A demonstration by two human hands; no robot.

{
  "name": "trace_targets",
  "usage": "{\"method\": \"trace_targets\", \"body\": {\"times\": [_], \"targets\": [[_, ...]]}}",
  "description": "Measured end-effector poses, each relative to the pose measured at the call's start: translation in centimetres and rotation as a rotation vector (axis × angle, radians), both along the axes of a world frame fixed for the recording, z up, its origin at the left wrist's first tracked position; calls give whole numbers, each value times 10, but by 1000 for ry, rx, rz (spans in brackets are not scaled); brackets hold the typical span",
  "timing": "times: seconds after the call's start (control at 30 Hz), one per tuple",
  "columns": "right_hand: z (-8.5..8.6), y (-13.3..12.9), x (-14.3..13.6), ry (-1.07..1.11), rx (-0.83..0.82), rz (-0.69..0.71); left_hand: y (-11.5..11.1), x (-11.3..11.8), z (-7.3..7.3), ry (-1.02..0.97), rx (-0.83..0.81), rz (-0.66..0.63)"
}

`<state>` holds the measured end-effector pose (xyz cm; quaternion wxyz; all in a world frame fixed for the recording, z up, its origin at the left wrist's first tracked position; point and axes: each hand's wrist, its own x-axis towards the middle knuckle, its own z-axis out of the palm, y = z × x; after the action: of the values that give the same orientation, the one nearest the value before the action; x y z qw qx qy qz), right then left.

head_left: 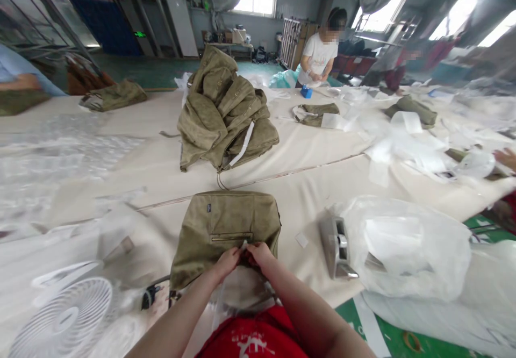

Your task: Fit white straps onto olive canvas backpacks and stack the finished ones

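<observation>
An olive-green canvas bag (234,213) lies flat on the table in front of me, with a zipped pocket (231,237) across its face and a small dark label near its top. My left hand (228,261) and my right hand (261,256) meet over the bag's near part, just below the zip. Both have their fingers pinched together. A tiny whitish piece (244,244) shows between the fingertips, too small to name. Whether the fingers also grip the bag's fabric is hidden.
Beyond the bag rises a heap of similar olive bags (226,111). A metal tape dispenser (337,248) and a clear plastic bag (415,250) are on the right. A white fan (66,317) stands at lower left. A co-worker (320,54) stands across the table.
</observation>
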<state>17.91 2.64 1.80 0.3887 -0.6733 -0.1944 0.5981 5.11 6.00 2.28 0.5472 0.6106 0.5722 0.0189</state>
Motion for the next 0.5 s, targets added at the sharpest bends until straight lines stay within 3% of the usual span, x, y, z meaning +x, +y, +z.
{"method": "trace_targets", "body": {"times": [0.17, 0.33, 0.5], "targets": [[30, -61, 68, -333, 143, 161, -2, -5, -20, -21, 18, 28], [62, -137, 169, -798, 115, -24, 5, -10, -49, -27, 91, 17], [66, -183, 227, -1198, -98, -153, 13, -8, -47, -11, 244, -67]]}}
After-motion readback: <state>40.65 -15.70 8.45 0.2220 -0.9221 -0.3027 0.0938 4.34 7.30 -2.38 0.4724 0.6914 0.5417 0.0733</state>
